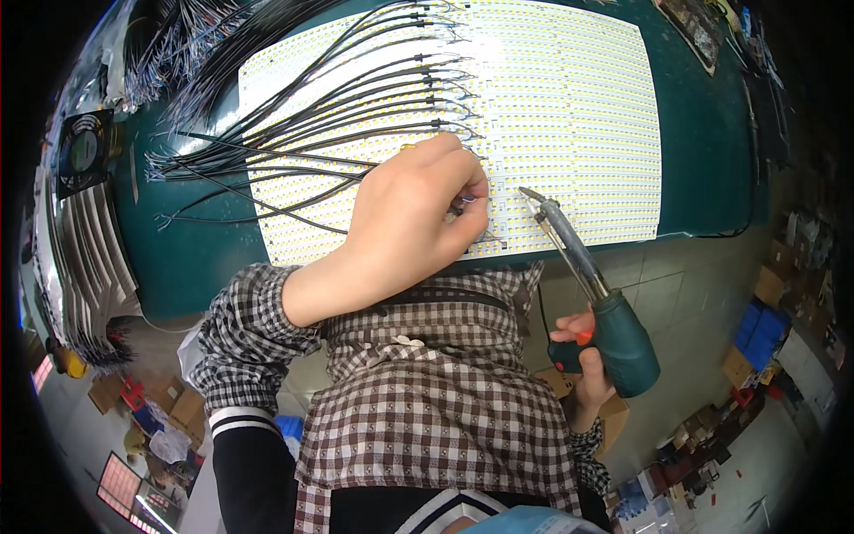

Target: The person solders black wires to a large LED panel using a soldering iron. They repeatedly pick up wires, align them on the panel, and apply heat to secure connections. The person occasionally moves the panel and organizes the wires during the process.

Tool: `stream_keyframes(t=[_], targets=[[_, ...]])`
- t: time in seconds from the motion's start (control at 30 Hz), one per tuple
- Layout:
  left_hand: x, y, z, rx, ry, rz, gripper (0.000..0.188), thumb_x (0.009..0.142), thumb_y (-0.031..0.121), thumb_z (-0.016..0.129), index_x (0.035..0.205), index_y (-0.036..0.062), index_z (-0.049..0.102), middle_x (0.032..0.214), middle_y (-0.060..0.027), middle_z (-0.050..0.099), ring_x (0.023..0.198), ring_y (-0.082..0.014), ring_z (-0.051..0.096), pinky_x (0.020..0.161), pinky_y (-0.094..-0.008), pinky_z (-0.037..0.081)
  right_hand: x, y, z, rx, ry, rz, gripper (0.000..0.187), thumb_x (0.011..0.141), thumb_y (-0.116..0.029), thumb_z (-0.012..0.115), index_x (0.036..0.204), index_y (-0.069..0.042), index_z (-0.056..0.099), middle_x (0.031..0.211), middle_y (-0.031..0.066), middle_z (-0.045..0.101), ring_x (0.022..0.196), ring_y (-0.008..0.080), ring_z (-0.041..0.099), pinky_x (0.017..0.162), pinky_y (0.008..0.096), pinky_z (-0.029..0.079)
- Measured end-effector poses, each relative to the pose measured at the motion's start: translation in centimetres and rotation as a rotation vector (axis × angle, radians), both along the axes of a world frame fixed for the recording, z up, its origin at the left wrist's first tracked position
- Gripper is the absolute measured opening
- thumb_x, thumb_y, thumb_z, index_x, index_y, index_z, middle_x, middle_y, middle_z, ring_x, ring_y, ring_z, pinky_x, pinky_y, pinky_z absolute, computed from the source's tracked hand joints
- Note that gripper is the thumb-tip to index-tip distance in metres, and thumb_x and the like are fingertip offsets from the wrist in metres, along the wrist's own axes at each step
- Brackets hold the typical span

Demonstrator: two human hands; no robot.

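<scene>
meanwhile, a thin wire lead [470,199] is pinned against the near edge of a white led strip panel [569,116] as a soldering iron [578,267] waits beside it.

the left hand [414,218] lies knuckles-up on the panel, fingers curled and pinching the lead down, likely to keep its end steady; the right hand [583,356] is clenched round the iron's green handle off the bench edge, its tip angled just right of the pinch. black leads [294,142] already on the panel fan left over the green bench [703,151], toward a small fan [84,151].
</scene>
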State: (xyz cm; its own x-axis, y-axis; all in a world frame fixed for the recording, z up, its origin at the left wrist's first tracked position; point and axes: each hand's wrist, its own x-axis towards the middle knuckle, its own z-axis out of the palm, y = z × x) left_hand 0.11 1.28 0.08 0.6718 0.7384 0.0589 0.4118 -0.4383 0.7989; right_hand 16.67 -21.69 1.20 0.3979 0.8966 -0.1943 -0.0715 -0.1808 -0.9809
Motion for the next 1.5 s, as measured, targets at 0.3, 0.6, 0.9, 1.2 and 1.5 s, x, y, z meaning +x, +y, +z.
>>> stream_keyframes(t=[0.3,0.6,0.9,1.2,1.5], targets=[[-0.1,0.4,0.1,0.043,0.046,-0.037,0.008,0.072,0.003,0.066,0.076,0.0049,0.058,0.073,-0.0055,0.054,0.063,-0.0186,0.058,0.053,-0.0295,0.047,0.1,0.4,0.4,0.010,0.013,0.032,0.053,0.090,-0.023,0.059,0.123,0.017,0.045,0.095,0.0187,0.061,0.084,0.0262,0.064,0.075,0.0365,0.055],[0.0,0.4,0.2,0.056,0.067,-0.040,0.009,0.072,0.004,0.066,0.076,0.0050,0.058,0.073,-0.0055,0.054,0.062,-0.0189,0.058,0.052,-0.0299,0.047,-0.2,-0.1,-0.2,-0.011,0.028,0.032,0.054,0.089,-0.024,0.062,0.123,0.016,0.045,0.089,0.0141,0.059,0.084,0.0242,0.062,0.076,0.0377,0.055],[0.1,0.6,0.1,0.049,0.065,-0.057,0.009,0.072,0.004,0.065,0.077,0.0051,0.059,0.073,-0.0054,0.055,0.063,-0.0190,0.058,0.053,-0.0303,0.047,-0.1,-0.5,-0.6,-0.045,0.080,0.020,0.030,0.089,-0.020,0.061,0.101,0.007,0.056,0.090,0.0149,0.060,0.086,0.0254,0.062,0.080,0.0396,0.054],[0.1,0.7,0.1,0.045,0.064,-0.056,0.009,0.072,0.004,0.066,0.077,0.0051,0.058,0.074,-0.0055,0.055,0.062,-0.0190,0.058,0.053,-0.0303,0.047,0.0,-0.3,-0.5,-0.067,0.059,0.028,0.031,0.089,-0.022,0.063,0.099,0.007,0.057,0.091,0.0144,0.060,0.086,0.0248,0.062,0.080,0.0387,0.054],[0.2,0.8,0.3,0.059,0.067,-0.053,0.009,0.072,0.005,0.066,0.077,0.0055,0.058,0.074,-0.0056,0.055,0.062,-0.0194,0.058,0.053,-0.0309,0.047,0.0,-0.5,-1.1,-0.016,-0.008,-0.018,0.042,0.080,-0.011,0.076,0.110,0.010,0.056,0.086,0.0153,0.067,0.078,0.0245,0.067,0.073,0.0368,0.057]])
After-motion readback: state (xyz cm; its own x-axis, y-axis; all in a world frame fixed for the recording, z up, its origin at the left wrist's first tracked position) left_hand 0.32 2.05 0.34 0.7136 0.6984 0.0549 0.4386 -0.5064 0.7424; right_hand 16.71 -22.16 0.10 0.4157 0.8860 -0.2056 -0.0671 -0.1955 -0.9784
